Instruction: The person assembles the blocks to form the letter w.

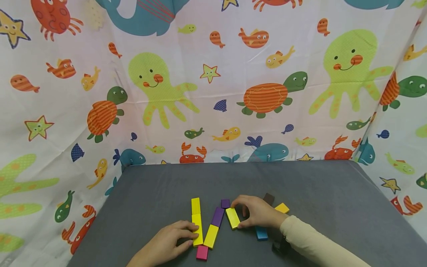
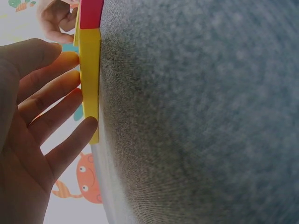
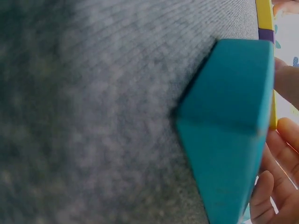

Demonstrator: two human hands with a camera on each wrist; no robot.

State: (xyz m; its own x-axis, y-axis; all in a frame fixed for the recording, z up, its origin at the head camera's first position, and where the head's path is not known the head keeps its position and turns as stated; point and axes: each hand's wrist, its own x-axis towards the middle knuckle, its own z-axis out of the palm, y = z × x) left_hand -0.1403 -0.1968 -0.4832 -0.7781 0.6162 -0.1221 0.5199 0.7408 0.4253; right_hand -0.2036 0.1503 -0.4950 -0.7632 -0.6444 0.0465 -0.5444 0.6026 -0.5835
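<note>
My right hand (image 1: pixel 258 212) pinches a yellow block (image 1: pixel 232 218) between thumb and forefinger, its top end by a small purple block (image 1: pixel 225 203). Below that purple piece, a longer purple block (image 1: pixel 218 217) and a slanting yellow block (image 1: pixel 211 236) run down to a pink block (image 1: pixel 202 253). On the left, two yellow blocks line up end to end, the upper one (image 1: pixel 195 205) above the lower one (image 1: pixel 197 224). My left hand (image 1: pixel 170 241) rests its spread fingertips along this yellow line, as the left wrist view shows the fingers (image 2: pixel 56 91) nearly straight against the yellow side (image 2: pixel 89 70).
Around my right hand lie a blue block (image 1: pixel 261 234), a brown block (image 1: pixel 268 198) and another yellow block (image 1: pixel 282 208). A dark object (image 1: pixel 280 247) sits under the right sleeve. The grey tabletop (image 1: pixel 160 185) ends at a sea-animal curtain (image 1: pixel 207 100).
</note>
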